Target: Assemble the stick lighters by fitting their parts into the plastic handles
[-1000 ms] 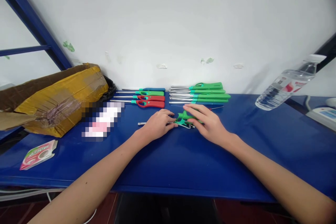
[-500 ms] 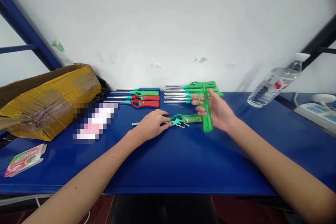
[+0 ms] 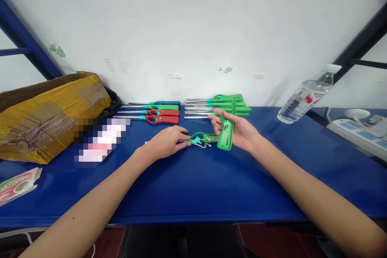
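My left hand is closed round the metal tube of an opened green gas lighter lying on the blue table. Its turquoise trigger and a thin wire show in the exposed handle. In my right hand is a loose green half-shell, held nearly upright with its hollow inner side facing me. The shell's lower end overlaps the opened handle in view; whether they touch I cannot tell. Behind lie a group of green lighters and another of red lighters with a green and a blue one.
A box wrapped in yellow tape stands at the left, near a blurred-out patch and a pink-and-white packet. A water bottle is at the right, beside a white power strip. The wall runs along the table's back.
My right hand has turned the green half-shell, so its hollow inside now shows instead of its outer side. My left hand keeps its hold. The whole view has shifted slightly.
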The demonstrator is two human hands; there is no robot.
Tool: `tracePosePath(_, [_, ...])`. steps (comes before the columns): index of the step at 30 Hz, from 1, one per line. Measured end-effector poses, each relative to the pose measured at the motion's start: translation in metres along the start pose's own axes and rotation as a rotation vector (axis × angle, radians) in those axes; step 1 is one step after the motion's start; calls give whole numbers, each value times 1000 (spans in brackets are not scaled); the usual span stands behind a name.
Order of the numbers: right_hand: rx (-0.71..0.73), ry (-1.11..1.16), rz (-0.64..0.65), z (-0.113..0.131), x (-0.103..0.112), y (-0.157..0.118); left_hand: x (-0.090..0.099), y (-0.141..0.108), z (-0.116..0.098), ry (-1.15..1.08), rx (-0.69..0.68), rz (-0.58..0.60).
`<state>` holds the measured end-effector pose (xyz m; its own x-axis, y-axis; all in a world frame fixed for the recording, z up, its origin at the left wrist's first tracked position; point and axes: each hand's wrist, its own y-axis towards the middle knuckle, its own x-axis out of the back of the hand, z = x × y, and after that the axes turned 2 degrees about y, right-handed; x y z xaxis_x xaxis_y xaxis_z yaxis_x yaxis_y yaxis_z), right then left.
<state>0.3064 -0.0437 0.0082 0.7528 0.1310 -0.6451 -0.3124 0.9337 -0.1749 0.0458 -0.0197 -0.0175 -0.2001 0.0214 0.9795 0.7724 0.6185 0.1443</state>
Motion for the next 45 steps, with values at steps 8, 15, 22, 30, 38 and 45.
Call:
tracePosePath(8, [147, -154, -305, 24, 11, 2, 9, -4, 9, -8, -16, 46])
tracePosePath(15, [111, -397, -354, 17, 16, 8, 11, -5, 3, 2, -3, 9])
tracePosePath(22, [10, -182, -253, 18, 13, 6, 8, -5, -1, 1, -1, 6])
tracePosePath(30, [-8, -169, -242, 17, 17, 6, 4, -5, -2, -8, -5, -7])
tracePosePath(38, [48, -263, -219, 14, 11, 6, -6, -2, -9, -42, 1, -53])
tracePosePath(45, [135, -354, -242, 13, 15, 9, -8, 1, -9, -84, -10, -81])
